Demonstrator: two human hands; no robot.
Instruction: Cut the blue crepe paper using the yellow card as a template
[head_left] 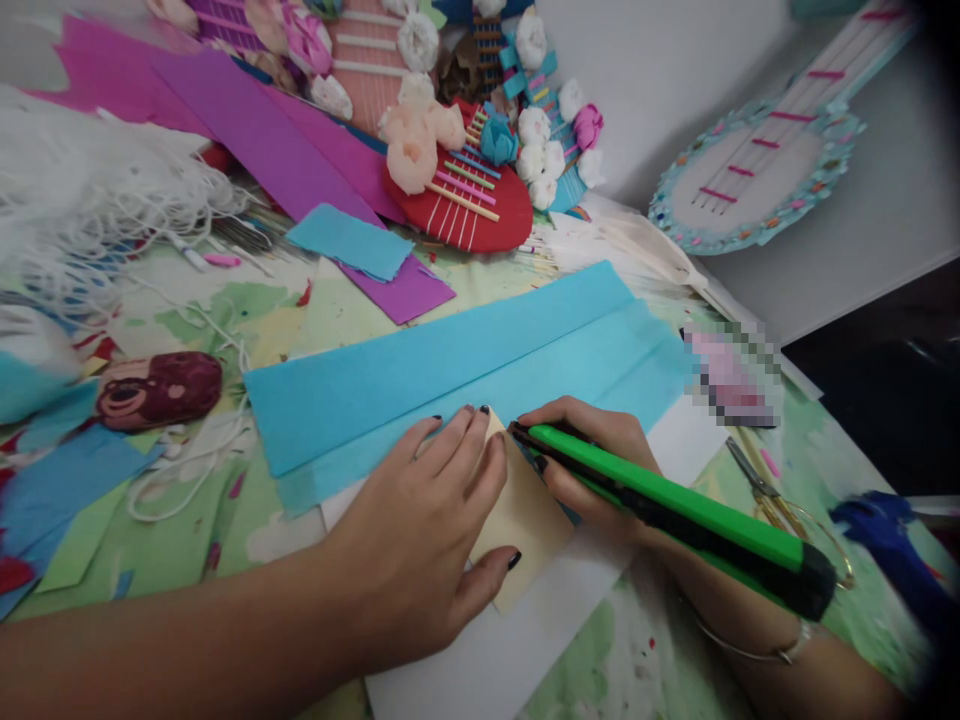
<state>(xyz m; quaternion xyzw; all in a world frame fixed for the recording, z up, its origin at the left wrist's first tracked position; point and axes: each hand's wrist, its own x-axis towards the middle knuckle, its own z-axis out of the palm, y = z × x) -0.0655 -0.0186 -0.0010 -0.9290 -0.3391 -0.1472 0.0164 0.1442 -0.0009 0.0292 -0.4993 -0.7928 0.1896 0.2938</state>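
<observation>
My right hand (600,455) is wrapped round a green and black utility knife (675,490), its tip end at the far corner of a small cream card (529,525). My left hand (442,510) lies with fingers stretched out, pressing on the card's left side. Beneath the card is folded light-blue crepe paper (442,360), whose long band spreads out beyond my hands. A white sheet (495,670) lies under both. The blade's contact with the paper is hidden by my fingers.
Gold-handled scissors (765,485) and a blue glue gun (892,545) lie at right. Purple paper strips (277,140), white cord (97,190) and a maroon case (161,388) sit at left. A red paper instrument (465,205) stands behind; another decorated instrument (757,180) leans at upper right.
</observation>
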